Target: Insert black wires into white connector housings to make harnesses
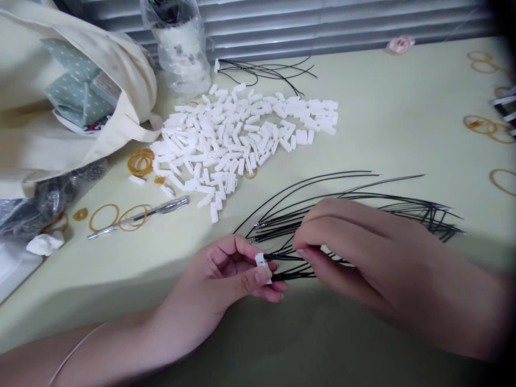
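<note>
Between the thumb and fingers of my left hand point(237, 271) is a small white connector housing point(261, 260), with several black wires running out of its right side. My right hand point(358, 244) sits just to the right, thumb and forefinger pinched together over the black wires point(298, 257). Whether a single wire is between those fingertips, I cannot make out. Behind and partly under the right hand lies a loose bundle of black wires point(407, 201), some with metal tips near the left hand.
Beyond my hands spreads a pile of white connector housings point(237, 129). Rubber bands point(141, 162) and a pen point(161, 212) lie left. A cloth bag point(137, 97) and a plastic-wrapped cup point(181, 51) stand behind. One wired connector point(216, 66) rests near the blinds point(282, 27).
</note>
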Motion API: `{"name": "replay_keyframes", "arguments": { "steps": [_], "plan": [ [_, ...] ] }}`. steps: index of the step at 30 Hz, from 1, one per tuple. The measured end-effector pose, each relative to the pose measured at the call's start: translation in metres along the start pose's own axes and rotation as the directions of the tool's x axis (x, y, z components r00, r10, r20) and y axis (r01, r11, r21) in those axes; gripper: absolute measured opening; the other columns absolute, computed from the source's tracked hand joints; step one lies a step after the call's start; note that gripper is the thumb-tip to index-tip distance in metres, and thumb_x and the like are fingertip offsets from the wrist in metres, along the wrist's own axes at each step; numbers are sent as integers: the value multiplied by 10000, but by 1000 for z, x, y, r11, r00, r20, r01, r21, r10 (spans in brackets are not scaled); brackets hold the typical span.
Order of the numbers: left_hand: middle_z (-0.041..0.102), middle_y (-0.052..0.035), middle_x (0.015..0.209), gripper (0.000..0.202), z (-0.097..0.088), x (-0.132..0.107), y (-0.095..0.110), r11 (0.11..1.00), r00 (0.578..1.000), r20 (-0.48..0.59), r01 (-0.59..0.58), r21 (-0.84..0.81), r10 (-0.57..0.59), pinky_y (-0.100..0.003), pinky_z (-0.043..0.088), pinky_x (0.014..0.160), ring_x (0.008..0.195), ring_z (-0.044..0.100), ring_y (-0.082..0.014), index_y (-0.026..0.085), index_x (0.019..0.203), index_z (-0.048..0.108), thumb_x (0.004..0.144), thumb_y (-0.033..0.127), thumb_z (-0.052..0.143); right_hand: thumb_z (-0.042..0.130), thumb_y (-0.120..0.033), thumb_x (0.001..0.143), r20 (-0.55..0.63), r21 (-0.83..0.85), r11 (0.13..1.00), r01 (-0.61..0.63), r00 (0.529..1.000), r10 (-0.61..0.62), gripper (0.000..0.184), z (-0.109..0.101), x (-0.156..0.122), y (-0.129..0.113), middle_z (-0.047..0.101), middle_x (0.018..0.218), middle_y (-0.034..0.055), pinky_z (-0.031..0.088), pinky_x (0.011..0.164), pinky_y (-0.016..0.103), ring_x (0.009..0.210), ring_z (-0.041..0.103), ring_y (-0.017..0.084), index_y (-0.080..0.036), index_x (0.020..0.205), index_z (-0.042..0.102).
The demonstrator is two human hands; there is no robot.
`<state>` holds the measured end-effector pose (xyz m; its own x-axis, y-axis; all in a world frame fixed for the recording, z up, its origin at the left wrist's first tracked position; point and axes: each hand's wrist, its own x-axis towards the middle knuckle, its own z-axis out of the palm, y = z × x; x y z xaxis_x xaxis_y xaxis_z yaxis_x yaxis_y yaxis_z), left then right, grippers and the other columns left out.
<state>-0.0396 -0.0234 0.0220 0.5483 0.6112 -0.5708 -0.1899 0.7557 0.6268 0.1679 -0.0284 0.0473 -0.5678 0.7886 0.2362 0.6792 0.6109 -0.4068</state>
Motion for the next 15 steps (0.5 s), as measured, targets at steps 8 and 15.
{"name": "replay_keyframes", "arguments": {
  "steps": [8,15],
  "plan": [
    [708,13,744,102,0,0,1,1000,1000,-4,7,-2,-7,-177,562,658,731,718,-142,129,790,582,780,93,678,432,-127,882,40,2,999,-42,998,42,190,-2,-2,0,527,706,20,371,588,243,662,470,106,-135,747,565],
    [707,19,720,112,0,0,1,1000,1000,2,11,-10,-11,-182,557,653,725,717,-141,130,779,577,775,98,684,427,-106,879,27,-15,999,-46,999,46,236,4,1,-1,527,675,20,365,590,248,649,479,113,-128,712,591]
  ]
}}
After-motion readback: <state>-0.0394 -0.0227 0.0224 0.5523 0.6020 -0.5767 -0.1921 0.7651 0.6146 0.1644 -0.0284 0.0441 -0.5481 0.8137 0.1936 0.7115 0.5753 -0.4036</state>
